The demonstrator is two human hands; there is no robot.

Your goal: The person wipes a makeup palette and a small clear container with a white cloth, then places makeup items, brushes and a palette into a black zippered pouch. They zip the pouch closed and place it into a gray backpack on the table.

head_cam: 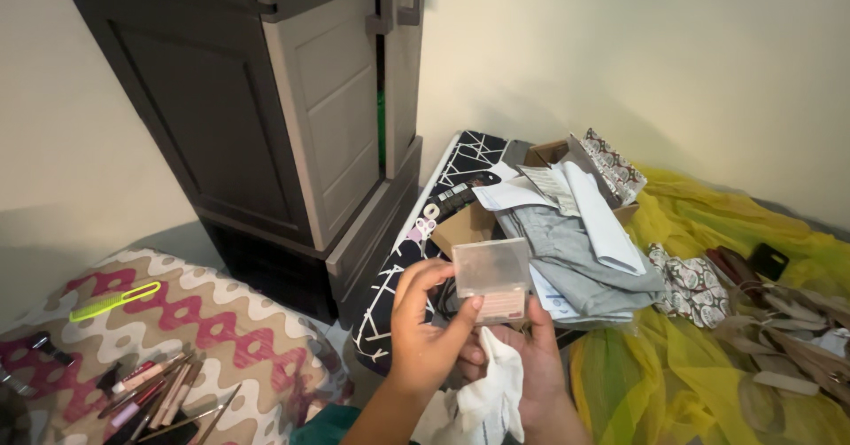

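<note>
A small clear plastic case [492, 278] with a pinkish pad inside is held up in front of me, its lid open. My left hand [425, 325] grips its left side with thumb and fingers. My right hand [536, 365] holds the case from below at its right edge and also has a white cloth [485, 401] bunched in its palm. Both hands hover above the edge of a black bag with a white line pattern [390, 294].
A grey cabinet [292, 108] stands against the wall. A wavy-patterned cushion [212, 321] at left carries several pencils [155, 392] and a green comb [115, 301]. A cardboard box [549, 154], grey cloth [575, 250] and papers lie on yellow fabric [708, 356].
</note>
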